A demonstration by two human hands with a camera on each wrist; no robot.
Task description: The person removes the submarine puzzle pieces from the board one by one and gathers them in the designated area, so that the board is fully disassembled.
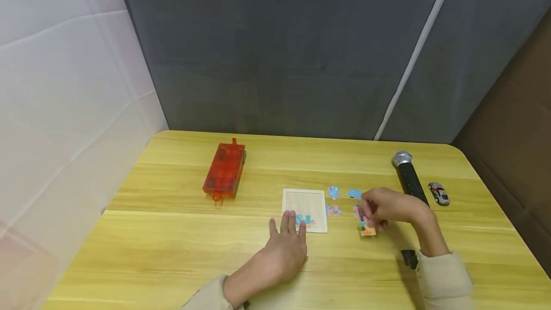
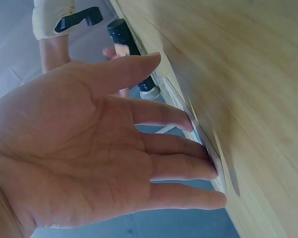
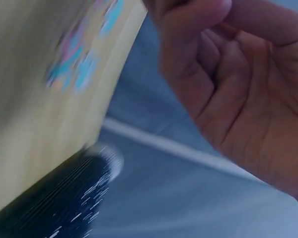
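Observation:
In the head view my left hand (image 1: 284,250) reaches to the front of a square wooden puzzle tray (image 1: 287,204). Its fingers are straight, with the tips on the tray's near edge and beside joined puzzle pieces (image 1: 306,220) lying inside; the left wrist view shows the open palm (image 2: 114,144). My right hand (image 1: 393,207) pinches an orange and blue puzzle piece (image 1: 368,230) to the right of the tray. In the right wrist view the fingers are curled in at the top, and that piece is out of sight there.
Loose puzzle pieces (image 1: 334,192) lie between the tray and my right hand. A black microphone (image 1: 411,181) with a silver head and a small toy car (image 1: 439,193) are at the right. A translucent red toy wagon (image 1: 225,169) stands at the left of the wooden table (image 1: 172,252).

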